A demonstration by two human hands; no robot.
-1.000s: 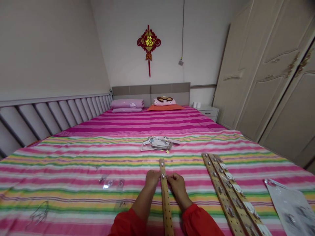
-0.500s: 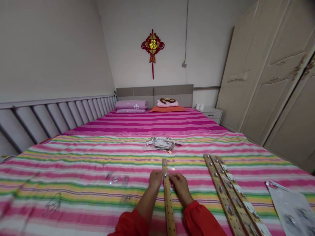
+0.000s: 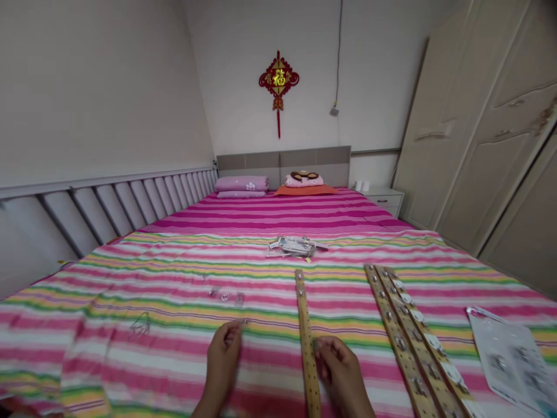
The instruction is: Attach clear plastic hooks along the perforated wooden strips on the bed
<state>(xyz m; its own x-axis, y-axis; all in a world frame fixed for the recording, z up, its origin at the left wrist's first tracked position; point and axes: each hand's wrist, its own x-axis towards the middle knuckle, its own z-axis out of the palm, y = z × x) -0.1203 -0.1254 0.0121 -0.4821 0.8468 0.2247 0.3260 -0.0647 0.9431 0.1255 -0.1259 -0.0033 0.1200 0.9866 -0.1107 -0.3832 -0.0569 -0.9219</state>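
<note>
A narrow wooden strip [image 3: 307, 342] with rows of small holes lies lengthwise before me, two small metal pieces [image 3: 300, 292] fixed near its far end. Left of it, my left hand [image 3: 225, 351] is closed in a pinch at a small clear packet [image 3: 246, 321] with a shiny metal bit. My right hand [image 3: 342, 368] is by the strip's right edge, fingers curled and thumb against them; whatever is between them is hidden. Further left are more small clear packets [image 3: 225, 297] with metal parts.
Several similar strips [image 3: 402, 342] carrying metal pieces and white discs lie to the right. Beyond them is a clear plastic bag [image 3: 507, 360] of metal parts. A heap of plastic packaging [image 3: 295, 247] sits ahead, and thin wire [image 3: 140, 324] at left, all on a striped sheet [image 3: 174, 360].
My left hand has left the strip and moved left to the small packet. My right hand has drawn back toward me along the strip. The view has shifted slightly.
</note>
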